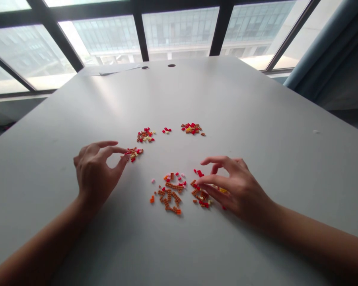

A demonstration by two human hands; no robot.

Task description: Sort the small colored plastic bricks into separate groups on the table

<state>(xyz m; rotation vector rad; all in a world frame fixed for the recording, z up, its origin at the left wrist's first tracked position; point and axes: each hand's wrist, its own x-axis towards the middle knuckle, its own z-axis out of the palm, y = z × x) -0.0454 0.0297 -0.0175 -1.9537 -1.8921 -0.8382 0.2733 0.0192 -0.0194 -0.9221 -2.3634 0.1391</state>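
Several small heaps of tiny red, orange and cream building bricks lie on a grey table point(256, 119). My left hand point(95, 171) hovers at the left, thumb and forefinger apart, their tips next to a small heap point(134, 153). My right hand point(235, 186) rests over the right near heap point(200, 194), fingers spread and curved, tips touching the bricks. I see nothing gripped in either hand. Between the hands lies an orange heap point(170, 192). Farther back sit a left heap point(145, 135), a few red bricks point(166, 130) and a right heap point(191, 128).
The table runs back to a wall of windows point(179, 31). Two round cable holes point(171, 65) sit near its far edge, with a flat pale sheet point(116, 69) beside them. A grey column point(316, 43) stands at the right.
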